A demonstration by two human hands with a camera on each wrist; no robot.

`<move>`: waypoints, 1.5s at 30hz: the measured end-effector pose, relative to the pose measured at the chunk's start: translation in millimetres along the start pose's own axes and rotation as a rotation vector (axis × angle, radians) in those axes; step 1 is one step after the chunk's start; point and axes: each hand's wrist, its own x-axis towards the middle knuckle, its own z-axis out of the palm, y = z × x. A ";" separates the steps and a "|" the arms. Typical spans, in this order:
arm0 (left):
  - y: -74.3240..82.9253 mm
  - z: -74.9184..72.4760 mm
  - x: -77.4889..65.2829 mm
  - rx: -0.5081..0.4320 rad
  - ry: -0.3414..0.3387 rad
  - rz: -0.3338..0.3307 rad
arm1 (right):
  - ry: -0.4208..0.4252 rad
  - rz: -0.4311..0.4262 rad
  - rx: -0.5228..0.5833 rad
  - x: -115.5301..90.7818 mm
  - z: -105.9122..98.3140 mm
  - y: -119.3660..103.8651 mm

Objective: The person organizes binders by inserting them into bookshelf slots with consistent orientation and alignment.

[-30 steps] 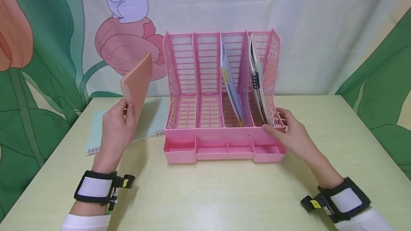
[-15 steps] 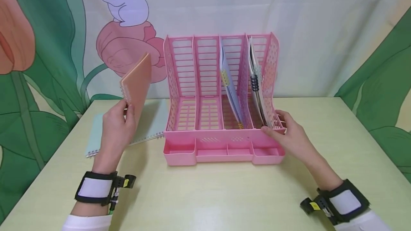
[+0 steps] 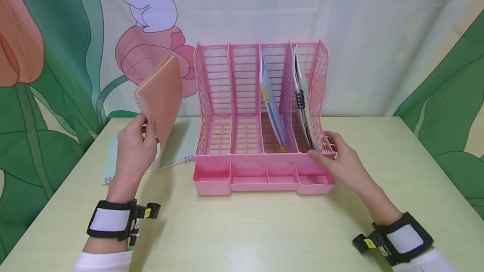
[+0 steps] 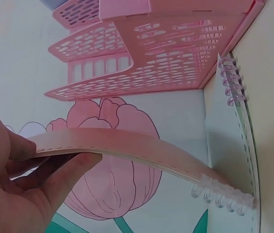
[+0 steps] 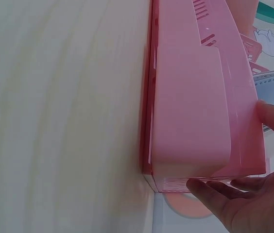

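Observation:
My left hand (image 3: 136, 146) pinches a peach spiral notebook (image 3: 162, 95) near its coil edge, between thumb and fingers. The notebook stands upright and slightly bowed, left of a pink file rack (image 3: 245, 158). In the left wrist view its clear coil (image 4: 224, 194) points down toward the table. My right hand (image 3: 345, 158) grips the rack's front right corner, thumb on the front edge and fingers along the side wall. A blue notebook (image 3: 273, 108) leans in the third slot from the left. Notebooks with a black coil (image 3: 300, 99) stand in the rightmost slot.
Pale green spiral notebooks (image 3: 185, 137) lie on the table (image 3: 242, 230) behind my left hand, partly covered by it and the peach notebook. Small open trays (image 3: 211, 175) run along the rack's front. A printed curtain (image 3: 359, 53) hangs behind the table.
The peach notebook has turned so more of its cover faces me, and its top has shifted slightly. My left hand has moved a little to the left. My right hand stays on the rack.

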 end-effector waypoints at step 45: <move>6.0 -14.6 -4.1 0.003 0.062 -0.054 | 0.010 -0.013 -0.002 -0.2 -0.6 0.0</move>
